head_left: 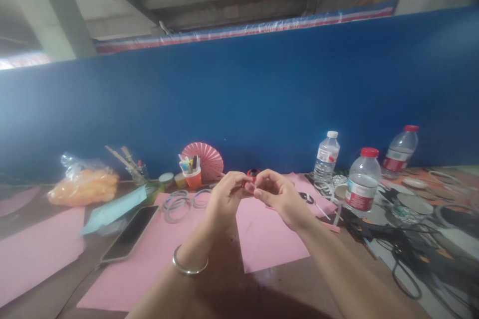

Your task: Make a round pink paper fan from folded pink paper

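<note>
Both hands: The left hand (224,204) and right hand (286,202) meet over the middle of the desk (224,274), a bit toward its far edge. They are up in front of the pink sheet (271,241).
Left fingers: They are bent and pinched in close to a small red thing (253,173). They look like they have hold of it, but it is partly hidden.
Right fingers: The thumb and pointing finger come close to the same red thing. I cannot tell if they pinch it too.
Red thing: It is at the fingertips and has a dark round part on top. It is too small and blurry to name.
Finger work: The two hands seem to be working on the red thing together. Such a little thing calls for soft, steady fingertips.
Left side of desk: A phone (130,234) lies partly on a big pink paper (119,279). Clear rings (177,208) sit near its far end.
Far edge: An orange cup (193,181) of pens stands by a pink paper fan (204,157), in front of the blue wall (239,94).
Right side of desk: Three plastic bottles (362,184) stand near messy black cords (407,279).
In the way: The hands hide much of the red thing. The cords and bottles are off to the side.
</note>
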Motion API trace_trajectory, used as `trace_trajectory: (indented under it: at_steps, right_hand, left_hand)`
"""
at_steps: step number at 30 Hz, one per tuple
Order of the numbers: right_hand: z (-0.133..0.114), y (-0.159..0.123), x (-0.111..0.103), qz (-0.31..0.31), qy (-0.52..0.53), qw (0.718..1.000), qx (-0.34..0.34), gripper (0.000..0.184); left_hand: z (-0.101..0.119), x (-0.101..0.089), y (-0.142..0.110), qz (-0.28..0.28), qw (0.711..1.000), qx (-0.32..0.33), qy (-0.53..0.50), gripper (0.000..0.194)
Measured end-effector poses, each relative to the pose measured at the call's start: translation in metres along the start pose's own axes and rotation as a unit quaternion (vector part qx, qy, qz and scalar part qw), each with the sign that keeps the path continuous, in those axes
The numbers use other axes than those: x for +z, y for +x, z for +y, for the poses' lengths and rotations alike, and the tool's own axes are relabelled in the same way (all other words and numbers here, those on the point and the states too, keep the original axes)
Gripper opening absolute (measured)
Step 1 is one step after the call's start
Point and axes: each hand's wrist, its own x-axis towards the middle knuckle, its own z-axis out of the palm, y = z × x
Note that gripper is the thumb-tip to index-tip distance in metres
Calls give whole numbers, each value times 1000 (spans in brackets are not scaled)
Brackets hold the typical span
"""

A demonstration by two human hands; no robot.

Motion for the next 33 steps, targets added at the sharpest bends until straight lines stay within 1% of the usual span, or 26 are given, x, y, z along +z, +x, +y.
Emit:
trace_trajectory:
  at_steps: [5,8,13,15,21,27,33]
  right_hand:
    - [-2,-1,-4,-29,68,997,2,33]
    - [-3,-1,-3,-19,84,996,-4,29]
    - [-4,0,-2,5,95,995,5,25]
    - [-5,0,-2,15,85,996,15,25]
    - [-8,-1,-1,26,76,996,29,25]
    - [-8,0,0,38,79,996,25,26]
    - [-8,-1,1,41,66,997,22,26]
  left_hand:
    - [6,-1,0,2,1000,5,-8,27]
    - [6,-1,0,1,1000,9,-6,26]
    - [6,-2,0,-10,997,61,49,17]
    - [7,-2,0,-15,995,71,62,16]
    - [8,-2,-1,-32,995,71,63,15]
    - [12,-1,0,-26,996,68,51,14]
    - [13,-2,0,-26,995,76,62,13]
